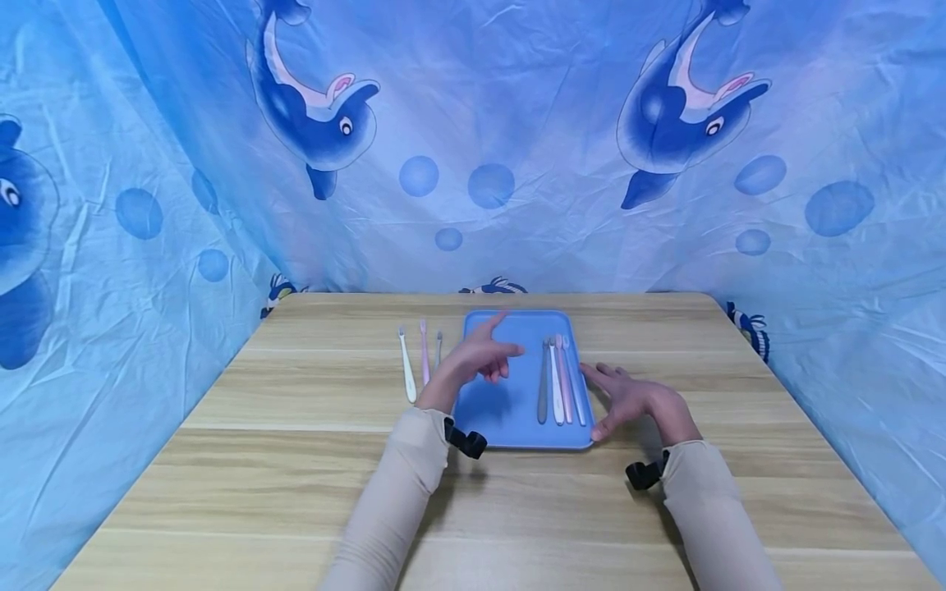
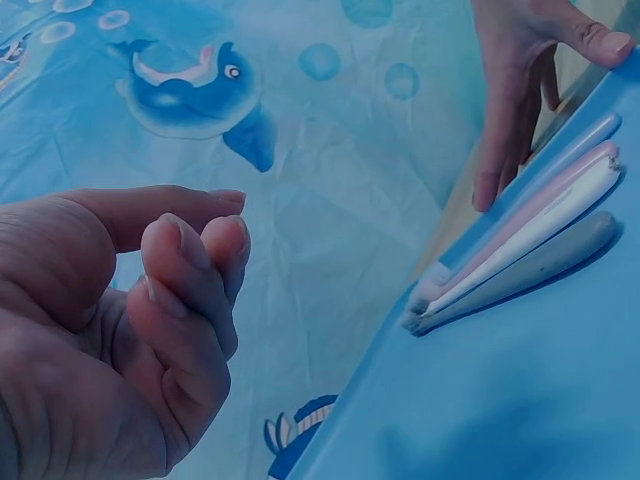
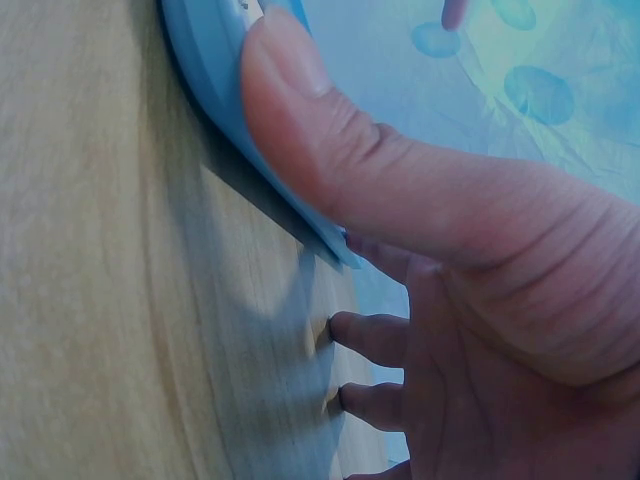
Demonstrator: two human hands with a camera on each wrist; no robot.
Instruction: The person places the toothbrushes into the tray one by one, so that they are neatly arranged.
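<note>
A light blue tray lies on the table. Toward its right side several toothbrushes rest side by side: grey, white, pink and blue. My left hand hovers above the tray's left part, holding nothing; its fingers are loosely bent in the left wrist view. At the tray's right edge, my right hand is spread, thumb against the rim and other fingertips reaching down to the table. Left of the tray lie a white toothbrush, a pink one and a partly hidden grey-blue one.
The wooden table extends around the tray on every side. A blue dolphin-print cloth hangs behind the table and along both sides. Black wrist cameras are strapped over beige sleeves.
</note>
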